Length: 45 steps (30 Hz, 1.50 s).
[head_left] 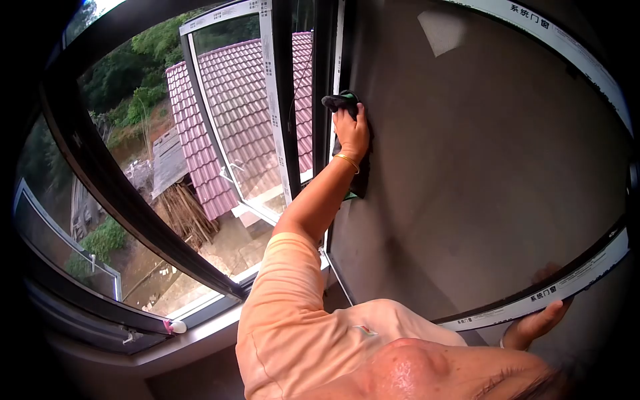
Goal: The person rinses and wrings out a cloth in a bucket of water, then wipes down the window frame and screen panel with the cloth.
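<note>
My left hand (352, 133), a gold bracelet at its wrist, is closed on a dark cloth (342, 102) with green parts. It presses the cloth against the left edge of a large dark window panel (480, 167). More dark cloth hangs below the hand along that edge. At lower right, my right hand (537, 325) grips the panel's bottom frame (543, 293), which carries white printed protective tape. Some of its fingers are hidden by the frame. A dim hand-shaped patch shows in the panel just above it.
To the left, an open window sash (270, 100) with taped edges swings outward. Another sash (67, 233) stands at far left. Outside are a red tiled roof (230, 80), stacked wood (183, 213) and greenery. A sill (193, 340) runs below the windows.
</note>
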### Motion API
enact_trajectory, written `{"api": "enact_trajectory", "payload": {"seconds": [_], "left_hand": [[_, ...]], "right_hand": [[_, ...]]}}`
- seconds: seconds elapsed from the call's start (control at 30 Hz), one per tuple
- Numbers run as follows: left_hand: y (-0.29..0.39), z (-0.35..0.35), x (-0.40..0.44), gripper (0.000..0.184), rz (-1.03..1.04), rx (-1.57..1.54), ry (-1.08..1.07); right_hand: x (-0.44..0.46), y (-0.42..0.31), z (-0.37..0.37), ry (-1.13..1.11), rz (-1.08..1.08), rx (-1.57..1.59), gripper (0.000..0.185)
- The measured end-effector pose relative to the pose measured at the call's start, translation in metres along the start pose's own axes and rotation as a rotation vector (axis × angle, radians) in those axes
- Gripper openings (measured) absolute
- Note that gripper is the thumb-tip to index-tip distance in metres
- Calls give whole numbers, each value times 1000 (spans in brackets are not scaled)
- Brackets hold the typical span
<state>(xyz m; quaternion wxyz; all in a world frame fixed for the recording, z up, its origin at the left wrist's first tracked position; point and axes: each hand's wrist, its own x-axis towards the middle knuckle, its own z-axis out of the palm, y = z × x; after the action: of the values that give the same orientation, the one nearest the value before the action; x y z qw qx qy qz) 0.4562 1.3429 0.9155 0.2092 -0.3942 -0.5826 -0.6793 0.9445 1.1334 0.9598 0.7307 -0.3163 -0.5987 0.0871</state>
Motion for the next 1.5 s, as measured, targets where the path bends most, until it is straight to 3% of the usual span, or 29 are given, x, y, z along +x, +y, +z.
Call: {"api": "enact_trajectory", "payload": {"seconds": [0.13,0.2,0.3,0.37,0.4,0.47,0.53,0.57,0.6,0.67,0.7,0.73,0.83,0.9,0.93,1.0,1.13,1.33,1.5], "left_hand": [[48,0,69,41,115,13,-52],[55,2,105,39,203,-122,45],[83,-10,199,37,140,-478,175],[87,-15,251,37,175,-535,141],[74,-5,292,39,232,-507,95],[74,12,332,31,-106,-667,-117],[1,30,367,28,879,382,212],[2,43,365,29,625,-146,186],[-5,50,356,29,616,-150,164],[-4,30,311,34,607,901,-138],[22,12,277,42,205,176,-78],[18,3,260,38,326,152,-64],[-30,-9,208,34,307,139,-124],[-51,-17,158,31,267,222,-115],[-64,-20,137,29,253,278,-116],[-89,-25,98,26,223,315,-131],[-142,-38,22,25,126,377,-189],[-170,-55,-21,30,-267,387,-399],[-98,-33,73,28,53,141,-149]], "right_hand": [[0,0,-1,-34,5,-2,79],[-3,-2,3,-29,7,-6,79],[-3,2,5,127,-38,-42,78],[-2,-2,-5,-91,-14,-55,78],[-2,-3,0,-56,-53,-104,78],[-3,-6,2,-46,-79,-172,77],[-6,-10,-3,-102,-58,-206,75],[-9,-3,2,9,-54,-146,75],[-12,-3,4,61,-37,-128,75],[-9,-12,15,137,-34,-134,67],[-3,-21,25,158,-47,-160,65],[2,-24,35,233,-58,-156,63],[7,-30,74,787,109,63,64],[-5,-20,51,691,110,115,62],[-11,-18,32,598,114,-69,62],[7,-9,41,311,-273,-321,62],[8,-5,16,239,-210,-292,59],[-3,-2,-15,93,-69,-276,64],[-13,0,-33,8,33,-272,79]]}}
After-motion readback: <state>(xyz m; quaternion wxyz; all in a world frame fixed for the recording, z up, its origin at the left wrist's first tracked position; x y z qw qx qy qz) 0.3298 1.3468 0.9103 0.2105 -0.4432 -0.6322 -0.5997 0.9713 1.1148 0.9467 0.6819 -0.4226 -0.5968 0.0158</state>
